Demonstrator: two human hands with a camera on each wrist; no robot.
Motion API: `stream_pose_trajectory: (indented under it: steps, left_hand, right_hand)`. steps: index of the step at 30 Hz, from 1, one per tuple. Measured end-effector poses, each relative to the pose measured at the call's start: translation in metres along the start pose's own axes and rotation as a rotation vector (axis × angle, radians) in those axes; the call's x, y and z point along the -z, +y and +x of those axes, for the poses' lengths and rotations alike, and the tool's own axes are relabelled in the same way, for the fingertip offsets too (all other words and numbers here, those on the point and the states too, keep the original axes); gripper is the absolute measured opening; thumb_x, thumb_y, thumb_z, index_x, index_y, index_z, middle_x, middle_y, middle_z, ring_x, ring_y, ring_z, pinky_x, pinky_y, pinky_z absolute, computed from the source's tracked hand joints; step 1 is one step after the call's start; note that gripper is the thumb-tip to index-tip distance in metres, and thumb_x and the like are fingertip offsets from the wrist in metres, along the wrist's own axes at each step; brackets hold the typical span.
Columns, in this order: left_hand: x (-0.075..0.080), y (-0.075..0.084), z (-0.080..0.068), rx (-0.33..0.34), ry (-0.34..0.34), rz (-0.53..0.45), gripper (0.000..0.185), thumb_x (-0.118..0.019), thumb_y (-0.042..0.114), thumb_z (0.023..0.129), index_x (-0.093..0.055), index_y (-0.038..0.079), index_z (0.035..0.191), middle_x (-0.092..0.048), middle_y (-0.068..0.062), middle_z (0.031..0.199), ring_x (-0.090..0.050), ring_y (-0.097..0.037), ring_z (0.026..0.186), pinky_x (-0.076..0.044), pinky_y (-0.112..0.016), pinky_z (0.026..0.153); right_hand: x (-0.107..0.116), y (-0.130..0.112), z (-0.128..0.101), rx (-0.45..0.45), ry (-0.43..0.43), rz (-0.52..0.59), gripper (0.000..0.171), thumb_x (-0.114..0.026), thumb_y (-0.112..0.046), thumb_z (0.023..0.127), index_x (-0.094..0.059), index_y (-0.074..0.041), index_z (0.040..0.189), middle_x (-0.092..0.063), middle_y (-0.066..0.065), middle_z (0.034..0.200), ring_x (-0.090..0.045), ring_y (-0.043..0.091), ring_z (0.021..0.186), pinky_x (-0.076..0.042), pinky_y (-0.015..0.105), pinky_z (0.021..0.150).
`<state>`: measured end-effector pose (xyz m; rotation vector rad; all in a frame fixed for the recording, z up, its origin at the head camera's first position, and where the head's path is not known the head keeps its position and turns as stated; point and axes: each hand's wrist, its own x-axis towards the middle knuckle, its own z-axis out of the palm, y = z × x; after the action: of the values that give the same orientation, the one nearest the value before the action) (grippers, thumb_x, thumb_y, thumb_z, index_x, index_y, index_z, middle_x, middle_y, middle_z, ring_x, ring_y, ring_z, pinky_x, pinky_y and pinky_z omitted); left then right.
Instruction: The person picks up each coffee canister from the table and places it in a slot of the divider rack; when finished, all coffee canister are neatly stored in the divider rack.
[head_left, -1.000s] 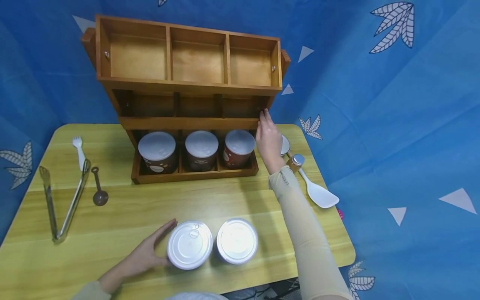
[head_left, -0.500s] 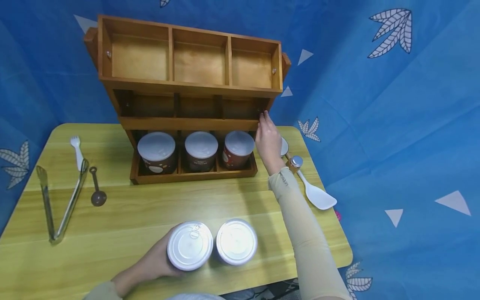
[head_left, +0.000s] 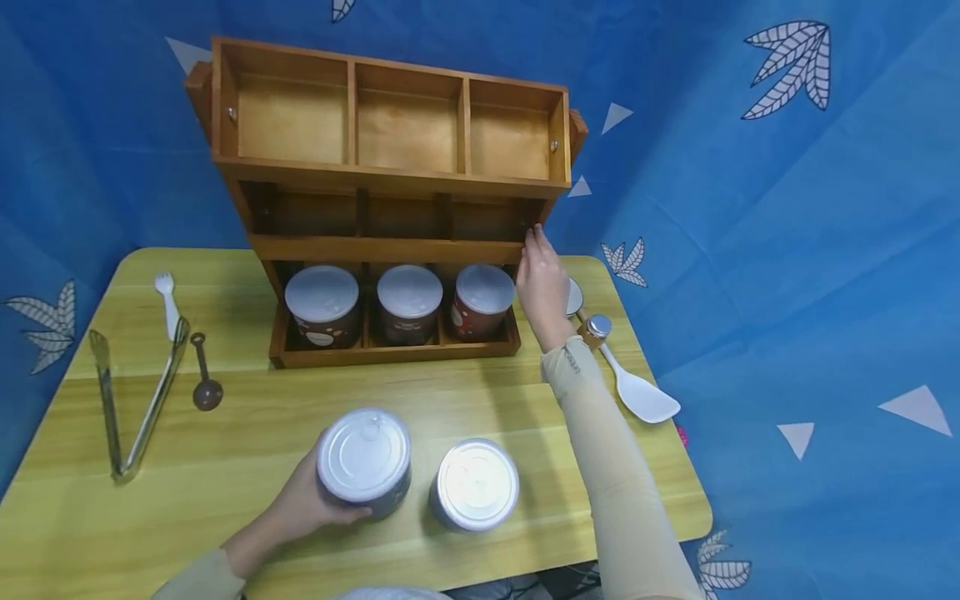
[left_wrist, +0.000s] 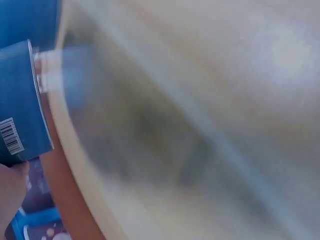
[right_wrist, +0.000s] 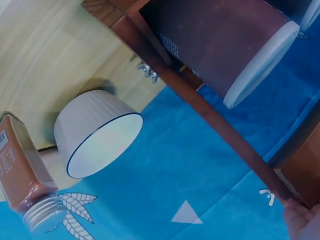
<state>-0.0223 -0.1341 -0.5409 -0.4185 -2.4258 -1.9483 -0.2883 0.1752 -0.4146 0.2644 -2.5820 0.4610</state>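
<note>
**Tin lifted at the table's front edge**

Tongs (head_left: 135, 408) of bright metal lie at the far left of the yellow wooden table (head_left: 247, 433), with a white fork (head_left: 167, 300) beside their tips and a small brown spoon (head_left: 204, 375) just to the right.

Next comes the left hand (head_left: 311, 500), whose grip is curled round a dark-walled tin (head_left: 365, 461) with a silver pull-tab lid. The tin is tilted and sits near the front edge of the table, left of centre. In the left wrist view its wall shows blue with a barcode, and the rest of that view is blurred. Just to its right a second tin (head_left: 477, 485) with a plain silver lid stands upright on the table, close to the first but apart from it.

Behind them rises a three-tier wooden rack (head_left: 390, 242). Its bottom row holds three lidded tubs (head_left: 408, 302), one to each compartment.

The right hand (head_left: 542, 279), in a pale sleeve (head_left: 611, 467), rests its fingertips against the rack's right end at the middle shelf; the fingers look straight and hold nothing. Right of it stand a white cup (right_wrist: 97, 132) and a brown spice jar (right_wrist: 25, 175) with a metal cap, then a white rice paddle (head_left: 637, 387).

Blue cloth (head_left: 787, 250) printed with white leaves and triangles hangs all around.
</note>
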Motion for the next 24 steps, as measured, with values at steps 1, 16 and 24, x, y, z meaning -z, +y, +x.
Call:
stream_pose_trajectory:
  steps: [1,16,24]
  left_hand:
    - [0.004,0.003,0.003,0.009,0.018,0.016,0.12,-0.095,0.007,0.049,-0.032,0.011,0.151,-0.048,0.029,0.135,-0.045,0.015,0.123,-0.029,-0.004,0.106]
    - [0.085,0.108,0.089,-0.221,0.279,0.01,0.112,-0.078,-0.022,0.051,-0.033,0.008,0.149,-0.05,0.009,0.137,-0.05,-0.005,0.124,-0.041,-0.011,0.1]
    - [0.131,0.178,0.136,-0.375,0.398,0.053,0.102,-0.08,-0.011,0.057,-0.036,0.007,0.147,-0.051,0.0,0.14,-0.049,-0.016,0.129,-0.041,-0.023,0.108]
  right_hand:
    - [0.001,0.001,-0.001,-0.001,0.003,0.003,0.04,-0.042,-0.016,0.105,-0.053,0.0,0.14,-0.048,0.014,0.15,-0.054,0.03,0.133,-0.05,0.043,0.105]
    - [0.008,0.005,0.0,0.011,0.02,0.004,0.038,-0.044,-0.015,0.104,-0.054,0.0,0.138,-0.05,0.015,0.148,-0.056,0.03,0.13,-0.051,0.042,0.105]
    - [0.006,0.003,-0.001,0.054,0.033,0.002,0.038,-0.046,-0.014,0.103,-0.055,0.001,0.137,-0.052,0.016,0.146,-0.057,0.03,0.129,-0.052,0.042,0.102]
